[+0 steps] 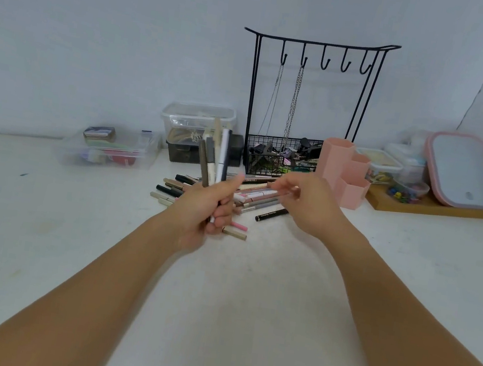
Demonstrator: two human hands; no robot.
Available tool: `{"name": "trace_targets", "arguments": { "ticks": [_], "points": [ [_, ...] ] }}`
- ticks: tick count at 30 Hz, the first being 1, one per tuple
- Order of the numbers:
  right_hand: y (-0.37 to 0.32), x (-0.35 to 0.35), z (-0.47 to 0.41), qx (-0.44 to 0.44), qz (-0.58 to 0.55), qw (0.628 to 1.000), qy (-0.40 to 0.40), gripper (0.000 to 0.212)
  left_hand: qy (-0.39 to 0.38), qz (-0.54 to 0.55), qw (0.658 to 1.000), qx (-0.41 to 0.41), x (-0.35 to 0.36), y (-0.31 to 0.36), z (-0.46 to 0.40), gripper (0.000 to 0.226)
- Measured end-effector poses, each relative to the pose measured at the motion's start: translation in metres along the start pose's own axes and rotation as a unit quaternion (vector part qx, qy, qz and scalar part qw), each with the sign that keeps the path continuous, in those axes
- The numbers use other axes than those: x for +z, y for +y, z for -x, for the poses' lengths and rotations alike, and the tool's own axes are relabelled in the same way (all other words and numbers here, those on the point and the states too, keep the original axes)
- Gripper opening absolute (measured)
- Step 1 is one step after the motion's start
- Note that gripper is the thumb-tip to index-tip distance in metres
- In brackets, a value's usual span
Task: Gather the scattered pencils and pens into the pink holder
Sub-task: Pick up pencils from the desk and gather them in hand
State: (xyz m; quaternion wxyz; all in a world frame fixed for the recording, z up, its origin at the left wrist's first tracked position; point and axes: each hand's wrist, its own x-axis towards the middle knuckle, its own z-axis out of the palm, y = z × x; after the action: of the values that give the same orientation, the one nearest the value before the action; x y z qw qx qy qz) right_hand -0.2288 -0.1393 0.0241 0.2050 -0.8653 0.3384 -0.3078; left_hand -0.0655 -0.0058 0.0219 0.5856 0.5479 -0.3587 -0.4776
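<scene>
My left hand [205, 212] is closed around a bunch of pens and pencils [214, 157] that stand upright above the fist. My right hand [308, 203] pinches one pinkish-brown pencil [266, 193] that lies level, just above the heap. A pile of scattered pens and pencils [249, 204] lies on the white table behind and between both hands. The pink holder [345, 172], made of three stepped hexagonal cups, stands upright just beyond my right hand. Nothing shows above its rims.
A black wire rack with hooks, chains and a basket of clips [284, 157] stands behind the pile. Clear plastic boxes [195, 123] sit at back left. At back right, small containers and a pink-rimmed mirror [465, 171] rest on a wooden board [435, 208].
</scene>
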Motion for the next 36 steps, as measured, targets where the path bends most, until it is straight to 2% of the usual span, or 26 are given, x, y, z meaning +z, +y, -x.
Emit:
{"name": "trace_targets", "arguments": {
  "ticks": [2,7,12,15,18,20,22,24,26,31,33,36],
  "points": [
    [0.014,-0.002,0.001,0.026,0.057,0.998,-0.03,0.023,0.024,0.016,1.0,-0.004,-0.006,0.002,-0.001,0.049],
    [0.018,0.005,0.005,0.046,0.096,0.991,-0.084,0.024,0.043,0.016,0.999,-0.025,-0.007,-0.002,-0.003,0.049],
    [0.018,0.004,0.002,0.042,0.111,0.988,-0.097,0.014,0.027,0.01,0.999,-0.027,-0.002,-0.005,-0.004,0.032],
    [0.015,0.003,0.001,0.037,0.032,0.997,-0.064,0.01,0.037,0.014,0.999,-0.034,-0.001,-0.007,-0.005,0.043],
    [-0.003,-0.006,0.0,0.04,-0.124,0.99,-0.049,0.011,0.036,0.022,0.998,-0.042,-0.001,-0.005,-0.005,0.049],
    [-0.015,-0.015,0.001,0.065,-0.256,0.962,-0.064,0.014,0.027,0.033,0.998,-0.052,-0.001,-0.004,-0.004,0.046],
    [-0.021,-0.021,0.004,0.103,-0.382,0.912,-0.105,0.02,0.018,0.05,0.997,-0.06,-0.001,-0.002,-0.003,0.045],
    [-0.022,-0.024,0.006,0.113,-0.46,0.869,-0.144,0.026,0.017,0.06,0.996,-0.059,0.0,-0.002,-0.002,0.047],
    [-0.022,-0.025,0.005,0.116,-0.487,0.85,-0.165,0.027,0.022,0.065,0.996,-0.052,0.001,-0.001,-0.003,0.049],
    [-0.021,-0.025,0.006,0.119,-0.405,0.892,-0.164,0.013,-0.006,0.122,0.991,-0.058,-0.005,0.002,-0.004,0.058],
    [-0.023,-0.025,0.008,0.121,-0.397,0.896,-0.162,0.013,-0.035,0.088,0.993,-0.068,-0.006,0.001,-0.003,0.057],
    [-0.03,-0.02,0.01,0.11,-0.413,0.896,-0.119,0.026,-0.076,-0.001,0.995,-0.065,-0.001,-0.003,0.0,0.049]
  ]
}}
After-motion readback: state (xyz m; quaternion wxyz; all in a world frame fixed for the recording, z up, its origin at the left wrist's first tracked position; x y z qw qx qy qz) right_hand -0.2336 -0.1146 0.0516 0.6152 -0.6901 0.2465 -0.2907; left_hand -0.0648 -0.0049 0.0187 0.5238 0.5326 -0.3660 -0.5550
